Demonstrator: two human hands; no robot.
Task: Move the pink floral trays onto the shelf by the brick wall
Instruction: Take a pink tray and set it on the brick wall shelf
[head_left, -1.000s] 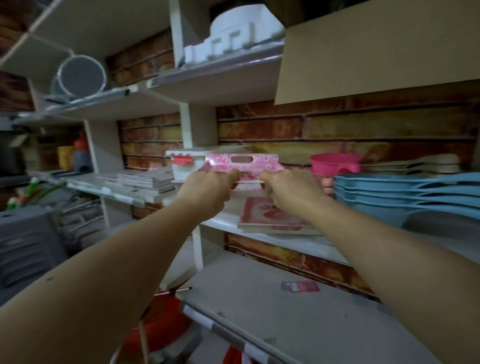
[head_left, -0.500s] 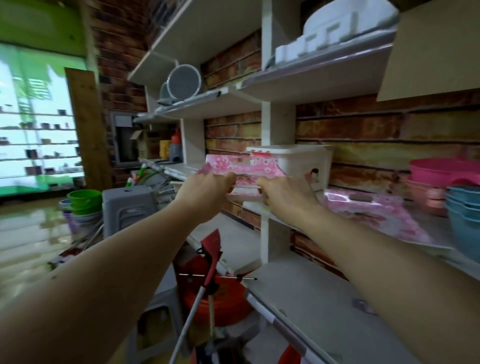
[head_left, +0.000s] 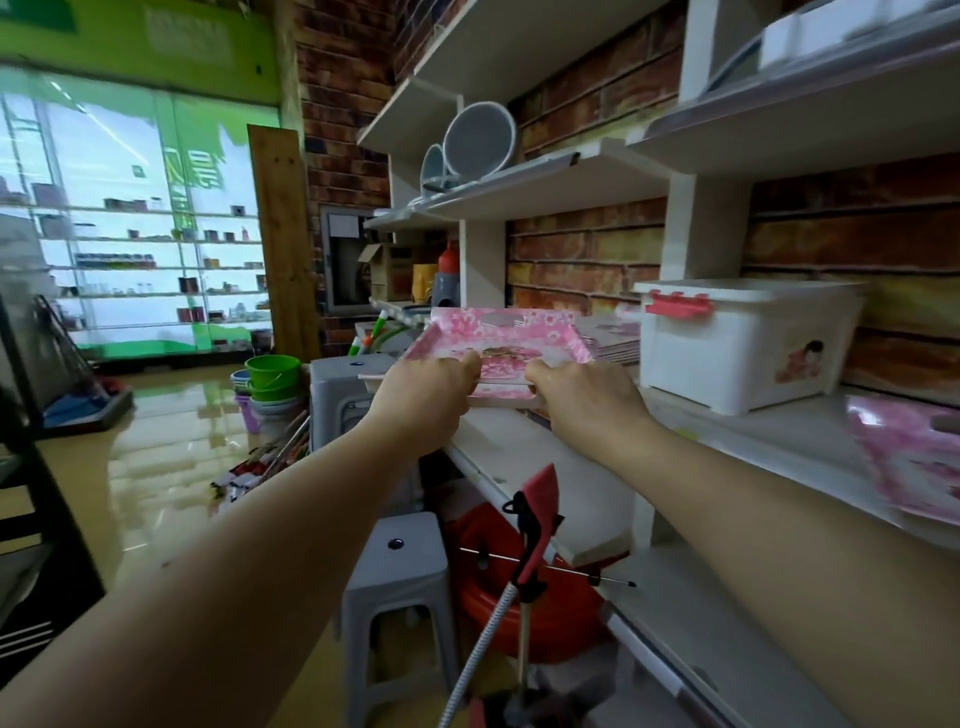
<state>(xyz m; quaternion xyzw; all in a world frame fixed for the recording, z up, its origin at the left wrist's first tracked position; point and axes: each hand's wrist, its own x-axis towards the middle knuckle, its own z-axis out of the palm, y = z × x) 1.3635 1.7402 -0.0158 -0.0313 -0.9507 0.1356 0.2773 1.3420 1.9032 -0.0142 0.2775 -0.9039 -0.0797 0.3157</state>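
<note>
Head view | left hand and right hand — both curled on near rim of pink floral tray, held level at front edge of shelf by brick wall | second pink tray lies on shelf at far right | white lidded bin just right of held tray — apart.

A white shelf ran along the brick wall. On it sat a white lidded storage box with a red latch. To the right of the box lay a pink floral tray. To the left of the box lay a low stack of flat items.
</note>
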